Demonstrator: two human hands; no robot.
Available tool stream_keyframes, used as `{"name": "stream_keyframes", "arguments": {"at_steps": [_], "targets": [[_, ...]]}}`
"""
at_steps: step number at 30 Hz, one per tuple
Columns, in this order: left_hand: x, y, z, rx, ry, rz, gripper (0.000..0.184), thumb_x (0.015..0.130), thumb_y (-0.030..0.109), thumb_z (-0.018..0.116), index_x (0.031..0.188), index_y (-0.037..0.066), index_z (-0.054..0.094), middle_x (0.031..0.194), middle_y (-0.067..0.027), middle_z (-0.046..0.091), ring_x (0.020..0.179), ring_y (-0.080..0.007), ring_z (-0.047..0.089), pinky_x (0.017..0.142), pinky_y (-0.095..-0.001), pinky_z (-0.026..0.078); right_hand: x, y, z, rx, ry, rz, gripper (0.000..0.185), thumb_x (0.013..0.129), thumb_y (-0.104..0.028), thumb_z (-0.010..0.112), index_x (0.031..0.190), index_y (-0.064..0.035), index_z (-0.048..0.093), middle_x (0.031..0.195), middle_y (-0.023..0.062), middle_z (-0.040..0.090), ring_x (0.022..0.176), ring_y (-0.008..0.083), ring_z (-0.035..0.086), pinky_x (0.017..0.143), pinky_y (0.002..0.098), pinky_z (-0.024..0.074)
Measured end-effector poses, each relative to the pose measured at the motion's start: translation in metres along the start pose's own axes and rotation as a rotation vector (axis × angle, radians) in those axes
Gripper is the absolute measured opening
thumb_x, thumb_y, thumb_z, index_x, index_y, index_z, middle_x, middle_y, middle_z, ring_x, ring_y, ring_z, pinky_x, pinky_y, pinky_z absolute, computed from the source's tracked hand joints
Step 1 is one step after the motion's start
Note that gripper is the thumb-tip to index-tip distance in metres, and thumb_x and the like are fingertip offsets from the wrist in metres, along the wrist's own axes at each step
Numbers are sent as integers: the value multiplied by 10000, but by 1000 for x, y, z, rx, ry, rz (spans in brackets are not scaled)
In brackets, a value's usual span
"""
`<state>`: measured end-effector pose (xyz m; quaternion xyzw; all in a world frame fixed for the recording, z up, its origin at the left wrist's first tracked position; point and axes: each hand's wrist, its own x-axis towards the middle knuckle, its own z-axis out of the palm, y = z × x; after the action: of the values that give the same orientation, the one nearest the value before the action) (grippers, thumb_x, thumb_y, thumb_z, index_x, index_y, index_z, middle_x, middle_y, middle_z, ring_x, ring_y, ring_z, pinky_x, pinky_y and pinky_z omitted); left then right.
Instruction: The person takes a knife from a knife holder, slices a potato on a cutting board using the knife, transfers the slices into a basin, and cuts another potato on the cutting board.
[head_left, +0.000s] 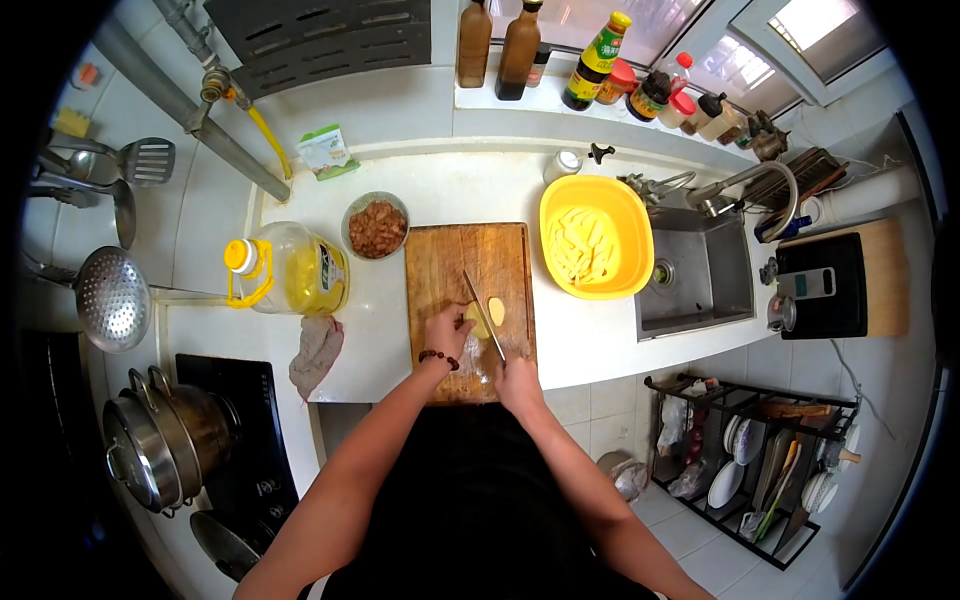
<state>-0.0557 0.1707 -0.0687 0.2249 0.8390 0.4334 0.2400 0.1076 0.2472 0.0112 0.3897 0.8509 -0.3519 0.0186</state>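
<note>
On the wooden cutting board [440, 260], my left hand [447, 331] has its fingers pressed on a pale yellow piece of food [477, 320]. My right hand [519, 385] is closed round the handle of a knife [484, 314]. The blade points away from me and to the left, against the right side of the held piece. A cut oval slice [496, 311] lies just right of the blade. The knife handle is mostly hidden in my right hand. A beaded bracelet circles my left wrist.
Beyond the board's left side are a bowl of brown meat [377, 228], an oil jug [300, 270] and a grey cloth [316, 355]. A yellow basin [628, 220] of pale strips stands right, before the sink [700, 270]. Pots [160, 440] are at the far left.
</note>
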Motion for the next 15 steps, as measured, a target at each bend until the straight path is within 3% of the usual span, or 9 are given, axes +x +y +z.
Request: {"name": "stream_keyframes", "arguments": {"at_steps": [5,11,13,15], "targets": [[1,3,-1,-15,-9,-9,297,841,54,829,1111,-14,729,937,-210,767,831,-256,771,738,-364,606,-1,0,1,-50,-25,-15,205,923,-130,638,1056,3,721,763,291,681,727,479,686,692,584,557],[0,7,-1,-17,6,-6,286,838,55,826,1095,-26,732,948,-218,764,839,-273,768,749,-366,604,-1,3,7,-57,36,-78,155,921,-113,631,985,12,699,744,290,681,705,478,688,658,582,562],[0,8,-2,-10,15,12,273,846,52,814,1093,-30,734,941,-219,765,827,-279,766,751,-368,603,-2,-8,0,-29,5,-9,223,887,-24,622,1069,60,720,768,318,661,736,473,690,704,531,571],[1,8,-3,-13,7,15,268,848,53,811,1092,-29,736,928,-217,765,816,-280,765,745,-370,601,-1,-2,4,-31,18,-34,183,899,-56,623,1040,35,698,751,304,670,717,476,691,680,557,569]]}}
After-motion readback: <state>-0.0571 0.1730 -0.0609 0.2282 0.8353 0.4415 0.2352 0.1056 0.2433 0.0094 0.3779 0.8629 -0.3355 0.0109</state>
